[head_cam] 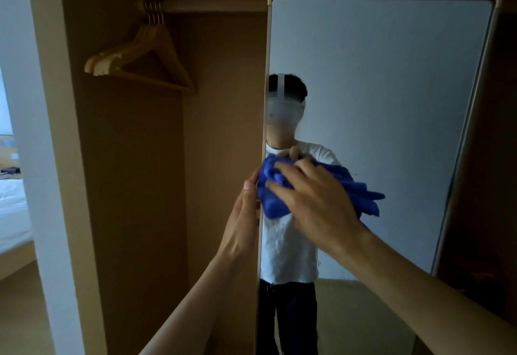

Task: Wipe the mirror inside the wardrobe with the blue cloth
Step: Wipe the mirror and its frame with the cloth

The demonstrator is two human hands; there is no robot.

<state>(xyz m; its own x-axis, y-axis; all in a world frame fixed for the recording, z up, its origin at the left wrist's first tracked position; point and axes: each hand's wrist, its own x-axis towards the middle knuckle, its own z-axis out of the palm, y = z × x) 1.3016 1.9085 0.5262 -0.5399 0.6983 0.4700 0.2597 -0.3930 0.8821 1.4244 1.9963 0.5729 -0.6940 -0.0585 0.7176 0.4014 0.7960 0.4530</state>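
At the left edge of the mirror (377,89), right hand (316,195), spread wide, presses the bunched blue cloth (272,203) onto the glass; left hand (243,223) grips that edge. Wiping step in hand; next stroke probably calls for sweeping rightward.

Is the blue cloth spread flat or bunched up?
Bunched up: the blue cloth shows thick folds under the right hand, against the mirror.
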